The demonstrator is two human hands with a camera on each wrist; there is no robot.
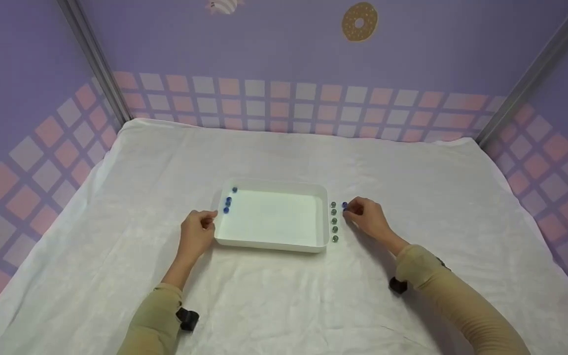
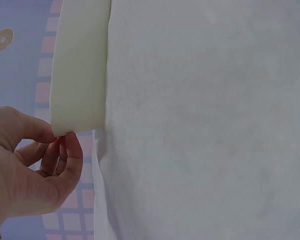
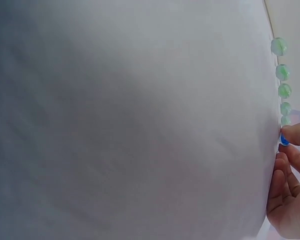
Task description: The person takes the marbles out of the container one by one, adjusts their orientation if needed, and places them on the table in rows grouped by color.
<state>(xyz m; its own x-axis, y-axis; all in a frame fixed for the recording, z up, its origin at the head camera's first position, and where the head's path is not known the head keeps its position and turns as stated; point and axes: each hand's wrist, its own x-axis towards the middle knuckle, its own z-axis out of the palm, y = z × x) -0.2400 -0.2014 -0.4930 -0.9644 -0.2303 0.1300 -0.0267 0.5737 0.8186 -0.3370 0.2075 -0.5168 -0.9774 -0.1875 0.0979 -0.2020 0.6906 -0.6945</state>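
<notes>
A white rectangular tray [image 1: 274, 244] lies on the cloth in the head view, with several blue marbles [image 1: 226, 210] along its inner left side. My left hand [image 1: 197, 234] pinches the tray's left rim between thumb and fingertips; the left wrist view shows the thumb [image 2: 42, 132] at the tray's edge. Right of the tray, several clear green marbles [image 1: 334, 221] form a column. Just beyond them my right hand [image 1: 369, 217] pinches a blue marble [image 3: 285, 139] between thumb and forefinger, close to the cloth. Another blue marble [image 1: 344, 204] shows by its fingertips.
A white, slightly wrinkled cloth [image 1: 274, 305] covers the table. Purple walls with pink and white squares [image 1: 306, 91] stand at the back and both sides, with grey metal posts [image 1: 99, 64] at the corners.
</notes>
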